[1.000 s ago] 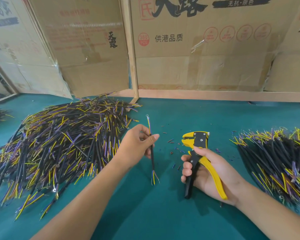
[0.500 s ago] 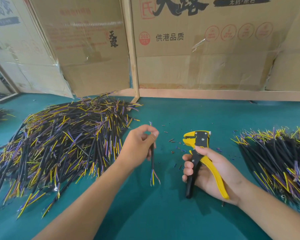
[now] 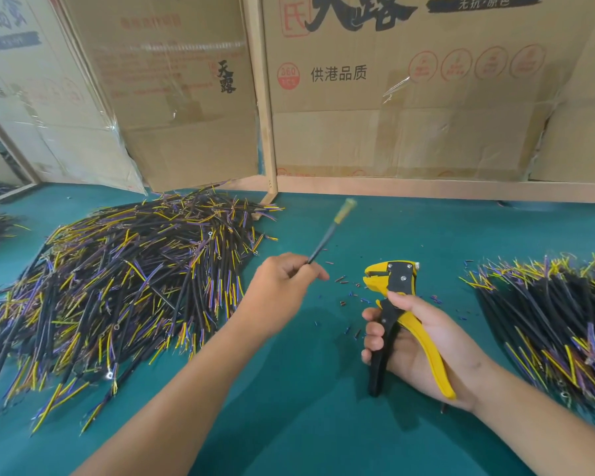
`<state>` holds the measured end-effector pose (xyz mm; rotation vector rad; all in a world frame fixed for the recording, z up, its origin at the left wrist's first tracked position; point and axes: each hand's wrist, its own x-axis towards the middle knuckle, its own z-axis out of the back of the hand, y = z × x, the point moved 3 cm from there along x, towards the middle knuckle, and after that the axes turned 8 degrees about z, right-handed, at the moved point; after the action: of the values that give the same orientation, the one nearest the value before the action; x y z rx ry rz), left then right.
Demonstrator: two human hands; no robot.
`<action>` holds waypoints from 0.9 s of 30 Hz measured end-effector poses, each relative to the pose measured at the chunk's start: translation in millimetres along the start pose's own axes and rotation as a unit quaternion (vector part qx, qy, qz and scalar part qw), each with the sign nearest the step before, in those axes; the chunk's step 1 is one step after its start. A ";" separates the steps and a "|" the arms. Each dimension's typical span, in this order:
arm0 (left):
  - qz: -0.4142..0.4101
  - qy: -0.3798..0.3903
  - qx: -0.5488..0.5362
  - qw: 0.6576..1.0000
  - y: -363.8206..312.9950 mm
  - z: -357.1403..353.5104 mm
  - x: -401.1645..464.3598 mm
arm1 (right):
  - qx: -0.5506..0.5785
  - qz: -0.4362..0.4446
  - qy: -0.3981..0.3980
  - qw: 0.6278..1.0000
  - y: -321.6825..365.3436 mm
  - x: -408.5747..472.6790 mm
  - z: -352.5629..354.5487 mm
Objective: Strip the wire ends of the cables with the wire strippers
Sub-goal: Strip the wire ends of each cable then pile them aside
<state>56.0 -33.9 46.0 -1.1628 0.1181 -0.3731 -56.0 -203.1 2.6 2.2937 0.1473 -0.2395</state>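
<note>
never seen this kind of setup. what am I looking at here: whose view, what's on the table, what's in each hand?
There is no robot here. A person wears a camera on the head, so the single view looks forward and down at their own two bare hands.

The left hand pinches one black cable, its blurred free end pointing up and away. The right hand has its grip round the handles of yellow and black wire strippers.

On the green table lie a big cable pile at left, another pile at right, and small insulation scraps between the hands. Cardboard boxes stand behind.
</note>
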 end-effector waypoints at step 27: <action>-0.057 0.143 -0.278 0.948 -32.4 -7.3 -23.2 | 0.011 -0.003 0.013 1.000 0.8 -1.3 -4.2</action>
<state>25.0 -43.4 70.4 -1.6712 0.4324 -0.6370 -56.6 -200.5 6.3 2.3183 0.1657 -0.2157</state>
